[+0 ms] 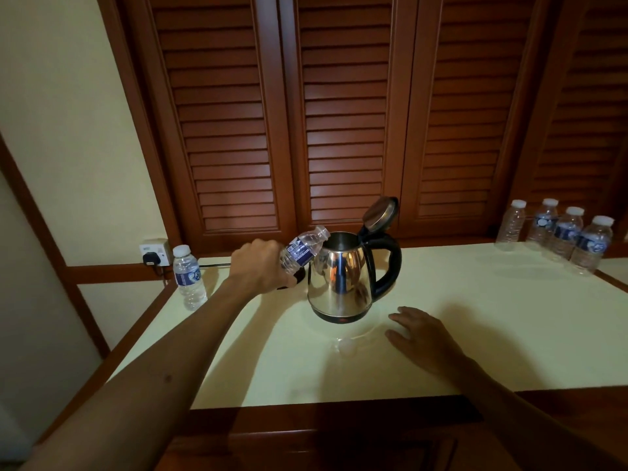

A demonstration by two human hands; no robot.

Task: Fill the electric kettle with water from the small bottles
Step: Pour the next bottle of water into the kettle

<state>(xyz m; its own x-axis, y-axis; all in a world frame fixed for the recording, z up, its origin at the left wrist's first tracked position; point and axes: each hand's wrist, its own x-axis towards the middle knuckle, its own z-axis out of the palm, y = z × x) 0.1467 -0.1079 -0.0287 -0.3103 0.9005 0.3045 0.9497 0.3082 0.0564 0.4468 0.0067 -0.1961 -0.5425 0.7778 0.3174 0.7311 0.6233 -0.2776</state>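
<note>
My right hand [423,334] lies flat, fingers spread, on the counter [475,317] beside the kettle [339,280]. My left hand [261,266] grips an uncapped bottle [302,249], tilted, mouth at the open kettle's rim. Risk, in my judgement: water missing the opening; the kettle stands unsteadied.
</note>
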